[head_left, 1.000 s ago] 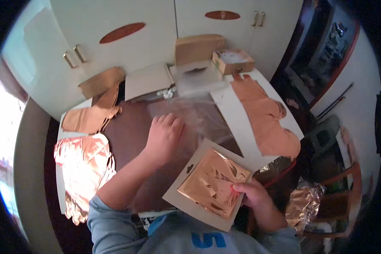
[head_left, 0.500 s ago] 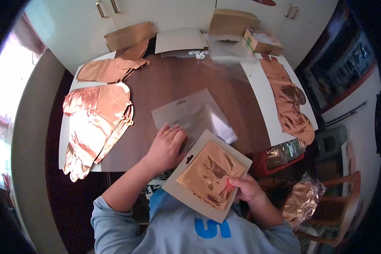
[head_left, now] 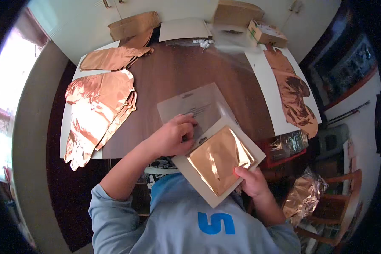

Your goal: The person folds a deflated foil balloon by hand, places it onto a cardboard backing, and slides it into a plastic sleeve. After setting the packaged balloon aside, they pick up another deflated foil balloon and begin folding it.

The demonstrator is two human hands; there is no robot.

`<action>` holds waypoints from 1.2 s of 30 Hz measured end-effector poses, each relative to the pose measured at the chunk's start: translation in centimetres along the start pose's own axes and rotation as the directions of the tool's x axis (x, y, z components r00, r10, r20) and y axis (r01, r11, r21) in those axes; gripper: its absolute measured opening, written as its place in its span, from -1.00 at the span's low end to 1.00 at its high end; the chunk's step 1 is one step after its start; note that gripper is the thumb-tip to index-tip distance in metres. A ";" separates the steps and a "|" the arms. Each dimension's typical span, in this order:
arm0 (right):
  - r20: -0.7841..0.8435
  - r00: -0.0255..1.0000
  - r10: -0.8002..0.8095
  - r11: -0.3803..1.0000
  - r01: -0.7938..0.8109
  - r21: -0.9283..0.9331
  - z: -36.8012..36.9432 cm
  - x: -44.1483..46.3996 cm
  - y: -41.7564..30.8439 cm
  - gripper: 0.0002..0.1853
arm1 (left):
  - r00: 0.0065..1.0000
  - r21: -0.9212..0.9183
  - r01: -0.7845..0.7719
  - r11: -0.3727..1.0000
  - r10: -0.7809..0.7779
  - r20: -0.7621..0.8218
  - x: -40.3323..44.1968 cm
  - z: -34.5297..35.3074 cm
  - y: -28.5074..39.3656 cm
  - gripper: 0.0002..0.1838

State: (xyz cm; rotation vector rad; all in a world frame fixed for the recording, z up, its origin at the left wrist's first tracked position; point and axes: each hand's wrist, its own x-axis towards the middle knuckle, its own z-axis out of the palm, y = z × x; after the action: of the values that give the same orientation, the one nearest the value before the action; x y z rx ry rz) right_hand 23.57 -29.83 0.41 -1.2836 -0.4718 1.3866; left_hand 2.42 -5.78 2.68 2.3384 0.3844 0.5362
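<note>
My right hand [head_left: 254,181] grips the lower right edge of a pale backing card [head_left: 213,202], thumb on top. A folded rose-gold foil balloon [head_left: 218,163] lies flat on that card, which has a hang hole near its upper left edge. Just beyond the card, a clear plastic bag [head_left: 207,99] with printed text and its own hang slot lies on the table. My left hand [head_left: 175,133] is over the bag's near left part, its fingers bent and the thumb apart from them. The fingertips appear to touch the plastic.
Flat rose-gold foil balloons [head_left: 99,101] lie in piles on white sheets at the left; another foil pile [head_left: 290,91] is at the right. Along the back stand a small box [head_left: 266,34], white card [head_left: 184,30] and plastic sleeves. Crumpled foil [head_left: 305,197] rests on a chair [head_left: 345,199].
The card with the foil balloon has shifted right and up, under my right hand. My left hand has moved right and its fingers have bent more. The camera view has tilted slightly.
</note>
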 end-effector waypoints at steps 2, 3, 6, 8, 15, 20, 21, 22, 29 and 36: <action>-0.037 0.999 -0.010 0.999 0.009 -0.047 0.3 -0.3 0.4 -0.82 | 1.000 0.029 -0.023 0.999 0.023 -0.008 0.1 -0.1 0.0 -0.82; -0.062 0.997 -0.049 0.994 0.043 -0.103 0.4 -0.4 0.8 -0.83 | 1.000 0.032 -0.020 0.999 0.020 -0.003 -0.1 -0.2 -0.1 -0.82; -0.108 0.985 -0.131 0.970 0.105 -0.218 0.7 -0.9 2.1 -0.85 | 1.000 0.034 -0.014 0.999 0.013 0.016 -0.3 -0.6 0.0 -0.82; -0.115 0.985 -0.126 0.971 0.099 -0.217 1.5 -1.3 2.2 -0.86 | 0.999 0.024 -0.009 1.000 0.008 0.043 -0.2 -0.8 0.3 -0.82; -0.122 0.978 -0.170 0.934 0.121 -0.335 2.1 -1.5 1.6 -0.80 | 0.997 0.294 -0.082 0.952 0.074 0.038 -0.4 -0.8 1.0 -0.87; -0.122 0.951 -0.284 0.910 0.227 -0.347 2.0 0.4 4.1 -0.85 | 0.993 0.295 -0.119 0.948 0.111 0.044 0.0 -0.3 1.3 -0.80; -0.110 0.950 -0.291 0.920 0.246 -0.306 2.3 0.8 4.7 -0.84 | 0.993 0.292 -0.115 0.949 0.112 0.028 0.0 -0.2 1.3 -0.81; -0.099 0.949 -0.299 0.927 0.265 -0.265 2.6 1.3 5.4 -0.81 | 0.993 0.288 -0.113 0.951 0.115 0.012 -0.3 -0.2 1.3 -0.82; 0.017 1.000 -0.002 0.994 0.000 0.106 2.7 1.2 4.9 -0.72 | 0.717 0.217 0.173 0.961 0.028 -0.696 -3.9 0.1 2.3 -0.45; 0.141 0.969 0.205 0.979 -0.206 -0.009 4.5 1.1 4.5 -0.69 | 0.575 -0.991 0.036 0.130 -0.813 -0.086 -5.9 1.7 5.0 -0.34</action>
State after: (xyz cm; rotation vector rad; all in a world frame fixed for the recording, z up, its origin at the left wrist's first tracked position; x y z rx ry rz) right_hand 17.95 -28.50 -2.40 -1.2623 -0.4396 1.6597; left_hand -1.30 -12.70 3.39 0.6257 0.8273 0.9056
